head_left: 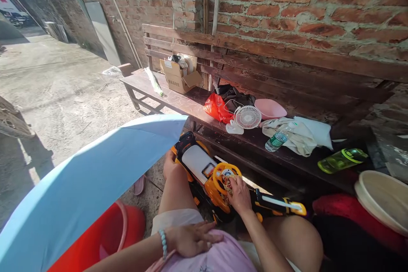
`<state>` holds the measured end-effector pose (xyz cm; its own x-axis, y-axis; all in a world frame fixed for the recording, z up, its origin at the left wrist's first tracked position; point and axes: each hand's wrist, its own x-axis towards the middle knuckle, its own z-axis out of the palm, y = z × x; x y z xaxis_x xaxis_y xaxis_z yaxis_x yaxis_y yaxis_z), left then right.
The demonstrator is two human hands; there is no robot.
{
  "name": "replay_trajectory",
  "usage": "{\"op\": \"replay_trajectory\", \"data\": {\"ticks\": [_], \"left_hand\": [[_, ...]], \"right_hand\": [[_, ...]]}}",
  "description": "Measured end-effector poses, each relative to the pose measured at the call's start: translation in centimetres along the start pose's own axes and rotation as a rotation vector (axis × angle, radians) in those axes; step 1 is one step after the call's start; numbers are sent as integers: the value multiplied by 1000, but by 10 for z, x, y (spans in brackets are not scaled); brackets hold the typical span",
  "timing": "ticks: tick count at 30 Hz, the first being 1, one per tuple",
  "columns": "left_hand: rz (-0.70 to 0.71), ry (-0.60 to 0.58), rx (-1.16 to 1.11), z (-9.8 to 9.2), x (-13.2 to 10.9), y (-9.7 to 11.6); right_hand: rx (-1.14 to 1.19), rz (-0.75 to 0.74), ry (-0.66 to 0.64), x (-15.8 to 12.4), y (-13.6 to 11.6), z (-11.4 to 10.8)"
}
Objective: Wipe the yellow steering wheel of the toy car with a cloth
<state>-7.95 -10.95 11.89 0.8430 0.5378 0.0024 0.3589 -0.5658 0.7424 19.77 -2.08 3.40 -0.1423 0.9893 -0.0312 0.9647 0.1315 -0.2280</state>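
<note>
Pale pink fabric (219, 259) over my torso lies closest. My left hand (193, 240), wearing a pale-blue round-bead bracelet (163, 244), rests flat on it, fingers slightly spread; whether they pinch any of it, I cannot tell. Just ahead, between my bare legs (177, 191), stands the yellow, black and grey plastic toy vehicle (194, 161). At its round yellow steering wheel (216, 176), my right hand (239, 194) is curled over a crumpled, multicoloured patterned cloth (228, 183), held against the wheel.

Left of the toy vehicle, a smooth pale-blue curved sheet (95, 170) partly hides a red plastic bucket (135, 221). Behind the toy vehicle runs a long dark-brown slatted wooden bench (193, 102), bearing a white plastic fan-like grille (248, 117), a shiny red plastic bag (218, 108) and, right of the toy vehicle, a translucent green bottle (341, 160).
</note>
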Motion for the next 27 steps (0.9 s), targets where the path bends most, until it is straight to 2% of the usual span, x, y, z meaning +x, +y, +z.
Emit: {"op": "replay_trajectory", "data": {"ticks": [3,7,9,11,13,15,17,19,22,24,27], "left_hand": [[-11,16,-16,9,5,-19],[-35,116,1,22,3,-36],[-70,144,-43,22,0,-35],[-121,128,-161,15,0,-24],[-148,53,-333,3,2,-6],[-96,-106,-480,-10,8,12],[-62,-276,-502,-16,14,23],[-147,-373,-406,-16,18,24],[-329,-435,-240,-12,20,9],[-383,-449,-186,-14,20,1],[-409,-360,-119,-24,19,6]], "right_hand": [[4,10,-7,0,-4,-5],[-7,12,-10,-1,-6,-9],[-7,9,-12,-2,-7,-10],[-8,10,-12,-2,-7,-11],[-10,11,-9,-2,-8,-11],[-15,7,-2,-2,-9,-12],[-24,6,-1,-2,-10,-13],[-30,10,-5,-2,-10,-14],[-20,10,-7,-2,-10,-15],[-12,9,-3,-3,-10,-14],[-12,8,6,-3,-7,-9]]}}
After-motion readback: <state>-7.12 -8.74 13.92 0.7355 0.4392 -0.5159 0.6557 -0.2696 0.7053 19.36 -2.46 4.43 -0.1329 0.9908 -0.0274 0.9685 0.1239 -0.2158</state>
